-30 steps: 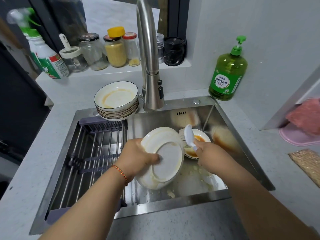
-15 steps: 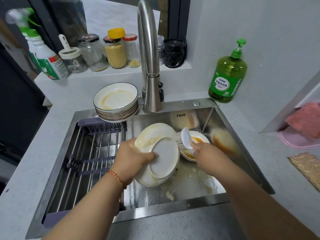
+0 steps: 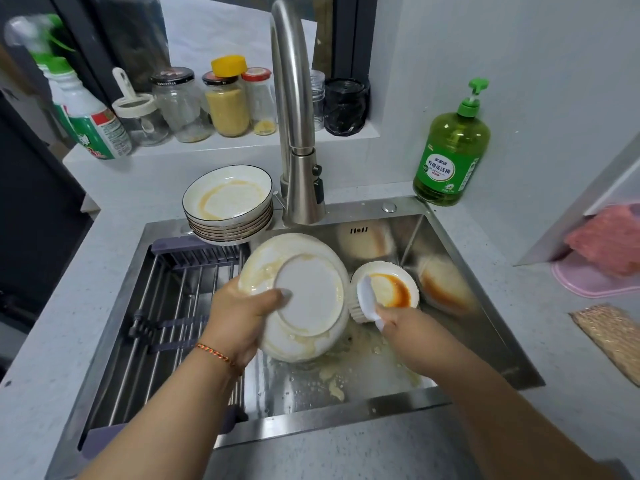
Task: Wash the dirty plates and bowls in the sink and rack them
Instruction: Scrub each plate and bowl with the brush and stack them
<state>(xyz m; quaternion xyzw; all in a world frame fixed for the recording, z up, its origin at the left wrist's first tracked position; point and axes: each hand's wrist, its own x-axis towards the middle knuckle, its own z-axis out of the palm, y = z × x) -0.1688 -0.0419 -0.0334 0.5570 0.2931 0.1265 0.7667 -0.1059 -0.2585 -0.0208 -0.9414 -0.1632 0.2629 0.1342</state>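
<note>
Single head-worn wide-angle view, looking forward and steeply down from close above the sink. Faces the back wall and faucet; both forearms enter from the bottom edge. Edges bowed by the lens.

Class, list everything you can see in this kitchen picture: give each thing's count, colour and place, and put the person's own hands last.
plate: one, white, dirty, held over the sink
spoon: one, white, over the small bowl
small bowl: one, white, orange-stained, in the sink
stacked bowls: several, white, sink's back edge
rack: one, metal, sink's left half
sink: one, steel
tap: one, steel, behind sink
soap bottle: one, green, counter right
jars: several, ledge
spray bottles: two, ledge left
left hand: holds plate
right hand: holds spoon
</note>
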